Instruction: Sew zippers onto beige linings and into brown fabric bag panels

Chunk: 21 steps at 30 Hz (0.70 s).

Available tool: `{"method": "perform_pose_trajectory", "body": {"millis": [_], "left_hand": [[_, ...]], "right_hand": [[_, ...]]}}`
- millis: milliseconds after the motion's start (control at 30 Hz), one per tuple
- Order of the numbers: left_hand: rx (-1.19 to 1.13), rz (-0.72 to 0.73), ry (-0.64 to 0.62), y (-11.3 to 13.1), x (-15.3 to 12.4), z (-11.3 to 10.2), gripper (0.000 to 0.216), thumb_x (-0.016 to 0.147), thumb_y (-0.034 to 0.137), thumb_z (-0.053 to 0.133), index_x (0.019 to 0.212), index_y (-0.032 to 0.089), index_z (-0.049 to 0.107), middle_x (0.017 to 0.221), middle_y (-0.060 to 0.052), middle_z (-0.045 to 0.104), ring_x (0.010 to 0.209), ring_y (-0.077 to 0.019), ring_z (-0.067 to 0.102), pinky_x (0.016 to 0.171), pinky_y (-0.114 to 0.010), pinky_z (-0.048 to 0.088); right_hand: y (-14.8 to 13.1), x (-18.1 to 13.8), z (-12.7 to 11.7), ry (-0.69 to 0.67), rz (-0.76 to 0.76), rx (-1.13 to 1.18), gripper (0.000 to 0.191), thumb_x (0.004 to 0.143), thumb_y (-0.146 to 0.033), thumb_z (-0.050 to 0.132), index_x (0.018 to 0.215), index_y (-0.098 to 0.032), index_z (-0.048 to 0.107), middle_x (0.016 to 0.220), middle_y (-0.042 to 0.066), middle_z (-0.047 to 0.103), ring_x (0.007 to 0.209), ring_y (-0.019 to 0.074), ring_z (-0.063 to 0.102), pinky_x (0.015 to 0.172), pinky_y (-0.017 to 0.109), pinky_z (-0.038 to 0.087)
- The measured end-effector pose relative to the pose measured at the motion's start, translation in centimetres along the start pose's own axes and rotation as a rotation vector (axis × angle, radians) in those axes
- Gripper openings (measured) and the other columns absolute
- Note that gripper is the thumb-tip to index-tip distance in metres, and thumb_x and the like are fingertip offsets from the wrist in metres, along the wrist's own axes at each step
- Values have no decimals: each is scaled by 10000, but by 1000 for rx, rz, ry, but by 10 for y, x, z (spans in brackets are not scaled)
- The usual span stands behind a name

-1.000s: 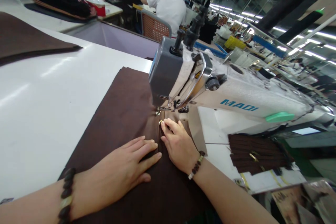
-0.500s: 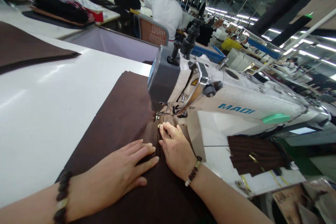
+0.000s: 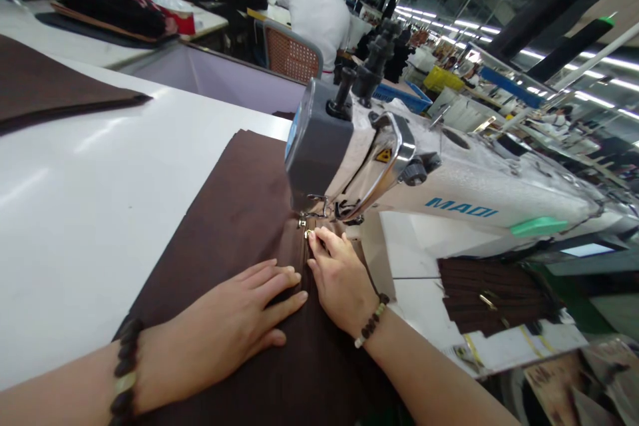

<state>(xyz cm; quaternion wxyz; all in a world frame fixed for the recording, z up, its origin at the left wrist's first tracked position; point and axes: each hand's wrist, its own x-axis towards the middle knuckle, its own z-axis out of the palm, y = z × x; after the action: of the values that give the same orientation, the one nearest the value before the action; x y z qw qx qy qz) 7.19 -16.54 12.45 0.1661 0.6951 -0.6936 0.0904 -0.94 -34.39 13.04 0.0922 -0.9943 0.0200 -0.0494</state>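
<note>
Brown fabric [image 3: 224,213] lies on a white table [image 3: 74,213], partly beneath the head of a sewing machine [image 3: 424,173]. The left hand [image 3: 224,326] rests flat on it, fingers extended, grasping nothing; the right hand [image 3: 339,279] touches a gold-coloured piece [image 3: 307,234] near the presser foot [image 3: 302,221], its grip impossible to tell.

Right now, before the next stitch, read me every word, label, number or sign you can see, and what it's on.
"MAQI": blue letters on the white sewing machine.
Yellow warning sign on the machine's head: symbol too small to read.
Handwriting on the brown sheet, lower right: too blurred to read.
Lit screen: nothing readable.
</note>
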Motion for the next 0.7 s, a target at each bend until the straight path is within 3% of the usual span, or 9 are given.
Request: {"method": "perform_pose_trajectory", "body": {"millis": [167, 333, 533, 700], "left_hand": [[-37, -26, -58, -7, 3, 4, 340, 887, 368, 543, 1201, 241, 575, 1186, -55, 583, 1090, -226, 537, 997, -372, 419], [-48, -26, -111, -18, 11, 5, 346, 892, 298, 536, 1230, 224, 546, 1183, -74, 569, 1085, -229, 527, 994, -388, 422], [-35, -9, -115, -31, 17, 7, 373, 902, 306, 515, 1262, 209, 511, 1197, -92, 528, 1082, -234, 507, 975, -378, 442], [0, -12, -101, -25, 13, 12, 315, 922, 292, 471, 1200, 163, 546, 1173, -112, 541, 1072, -254, 518, 990, -430, 438]], "right_hand": [[8, 10, -2, -3, -19, 11, 421, 921, -183, 384, 1308, -53, 486, 1319, 151, 477, 1228, 235, 414, 1110, 462, 282], [16, 21, -2, -14, -6, -10, 413, 930, -222, 389, 1311, -102, 490, 1285, 151, 503, 1167, 239, 469, 1047, 432, 357], [25, 33, -7, -24, -49, 26, 329, 939, -213, 378, 1192, -130, 570, 1124, 124, 607, 1068, 211, 535, 1022, 393, 369], [21, 27, -14, -50, -3, 88, 374, 906, -228, 473, 1261, -125, 525, 1245, 115, 553, 1168, 214, 486, 1038, 395, 362]]}}
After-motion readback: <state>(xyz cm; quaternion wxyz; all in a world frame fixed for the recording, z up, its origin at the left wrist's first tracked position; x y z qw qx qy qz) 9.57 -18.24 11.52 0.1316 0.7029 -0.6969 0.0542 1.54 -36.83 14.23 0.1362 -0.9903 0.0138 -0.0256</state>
